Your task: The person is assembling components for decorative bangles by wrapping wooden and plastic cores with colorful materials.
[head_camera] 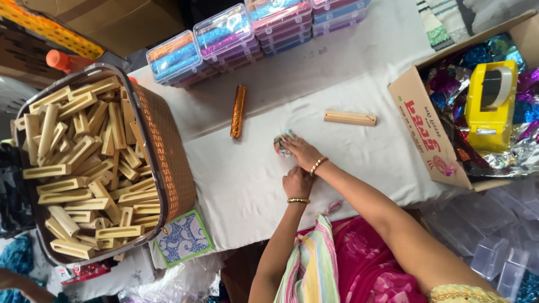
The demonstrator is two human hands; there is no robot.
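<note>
Right hand (300, 151) on foil-wrapped piece (282, 143)

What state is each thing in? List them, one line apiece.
Left hand: fisted, resting on the white cloth.
Right hand: fingers on a small colourful wad.
Brown basket: full of wooden blocks.
Foil-wrapped block: lying wrapped.
Bare wooden block: lying unwrapped.
Cardboard box: open.
Clear cases: closed, stacked.
</note>
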